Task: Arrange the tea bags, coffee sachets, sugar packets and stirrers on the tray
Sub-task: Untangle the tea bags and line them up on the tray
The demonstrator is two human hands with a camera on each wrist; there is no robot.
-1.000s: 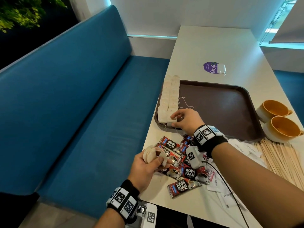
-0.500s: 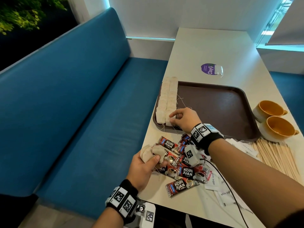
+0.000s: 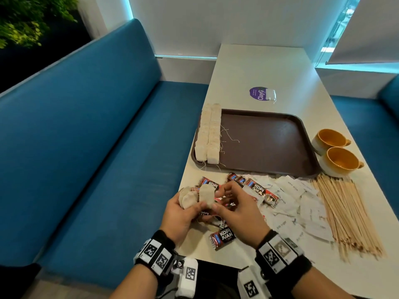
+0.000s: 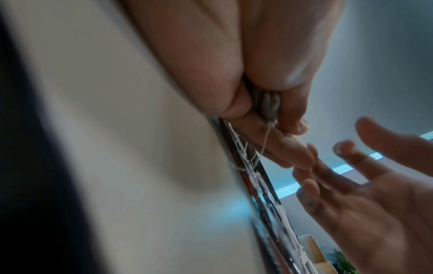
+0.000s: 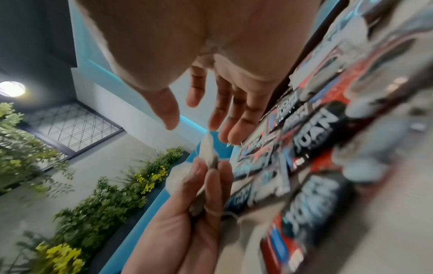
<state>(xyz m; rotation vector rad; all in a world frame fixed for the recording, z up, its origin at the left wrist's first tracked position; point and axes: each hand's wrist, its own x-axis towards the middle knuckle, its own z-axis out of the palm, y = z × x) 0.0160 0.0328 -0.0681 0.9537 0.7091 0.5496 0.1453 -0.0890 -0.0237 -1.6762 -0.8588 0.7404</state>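
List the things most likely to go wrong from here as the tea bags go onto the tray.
1. The left hand holds several loose tea bags over the table's edge by the bench; as the open right hand takes one, another could slip off.
2. Strings trail from the tea bag rows on the tray; a new bag might snag one and disturb the rows.
3. The coffee sachets lie under both hands and could get knocked.

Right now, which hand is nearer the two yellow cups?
The right hand. It hovers over the coffee sachets, closer to the cups; the left hand holds tea bags farther away.
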